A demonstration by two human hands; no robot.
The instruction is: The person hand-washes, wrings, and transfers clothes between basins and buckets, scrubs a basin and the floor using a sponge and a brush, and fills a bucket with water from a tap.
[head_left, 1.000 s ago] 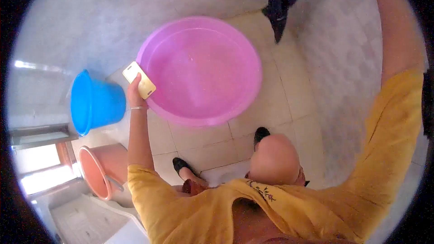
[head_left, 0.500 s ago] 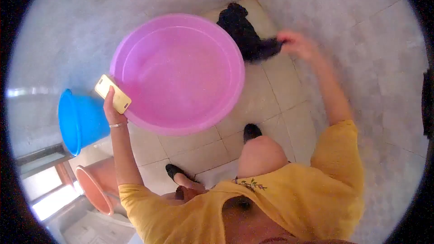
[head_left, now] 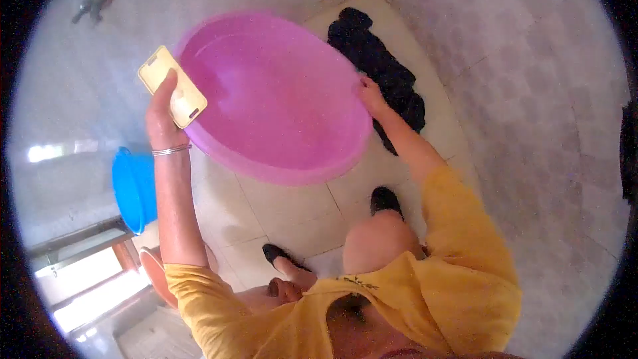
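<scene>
Looking down past the loose mustard-yellow cloth top (head_left: 465, 259), you get a bare knee (head_left: 379, 242) and two black closed shoes (head_left: 385, 201) on the pale square floor tiles (head_left: 292, 219). The left hand (head_left: 165, 113), with a thin silvery metal bangle (head_left: 171, 151) at the wrist, is closed around a pale yellow rectangular phone (head_left: 189, 101), thumb across its face; its other fingers are hidden, so can't tell if they hook the rim too. That's right at the left edge of a big round pink plastic basin (head_left: 279, 93), which sits between both arms and looks kinda tilted. The right hand (head_left: 373, 98) is gripping the basin's right rim, fingers curled in tight. Just beyond that hand there's a crumpled black cloth heap (head_left: 389, 83) lying on the tiles, partly behind the rim. Over on the left are an orange round plastic bucket (head_left: 157, 276), mostly blocked by the arm, and a bright blue round plastic bucket (head_left: 135, 189). Up on the grey wall there's a small dark fixture (head_left: 95, 5), too blurry to make out.
</scene>
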